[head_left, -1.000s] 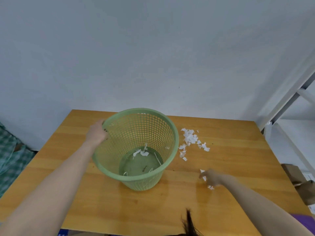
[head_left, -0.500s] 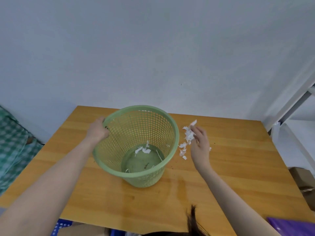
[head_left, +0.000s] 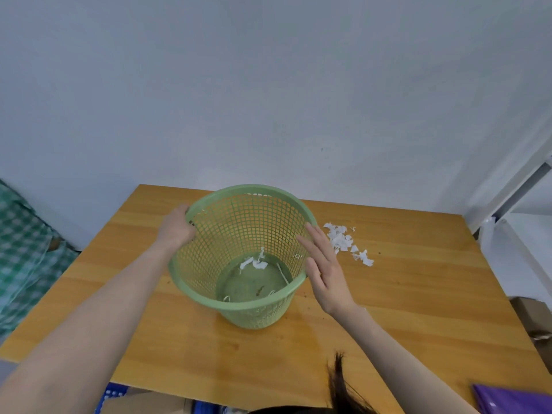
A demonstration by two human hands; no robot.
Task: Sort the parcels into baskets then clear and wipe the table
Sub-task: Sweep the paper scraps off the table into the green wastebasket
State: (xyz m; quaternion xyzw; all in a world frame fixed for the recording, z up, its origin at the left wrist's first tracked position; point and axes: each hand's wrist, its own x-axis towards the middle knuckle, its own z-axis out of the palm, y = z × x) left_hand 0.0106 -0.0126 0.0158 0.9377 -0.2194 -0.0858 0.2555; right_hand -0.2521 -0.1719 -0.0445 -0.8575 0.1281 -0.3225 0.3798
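A green mesh waste basket (head_left: 209, 295) stands tilted toward me on the wooden table (head_left: 418, 294). My left hand (head_left: 176, 227) grips its far left rim. My right hand (head_left: 324, 267) hovers at the basket's right rim, fingers straight and spread, holding nothing. A few white paper scraps (head_left: 254, 262) lie on the basket's bottom. A loose pile of torn white paper scraps (head_left: 346, 243) lies on the table just right of the basket.
A white wall runs behind the table. A green checked cloth (head_left: 21, 249) hangs at the left. A metal shelf frame (head_left: 519, 189) and cardboard boxes (head_left: 534, 321) stand at the right. A purple parcel (head_left: 513, 401) sits at the bottom right, a blue crate (head_left: 112, 397) under the table's front edge.
My right hand went from the table near the front right up to the scrap pile, then over to the basket's right rim with fingers spread. My left hand kept its grip on the rim.
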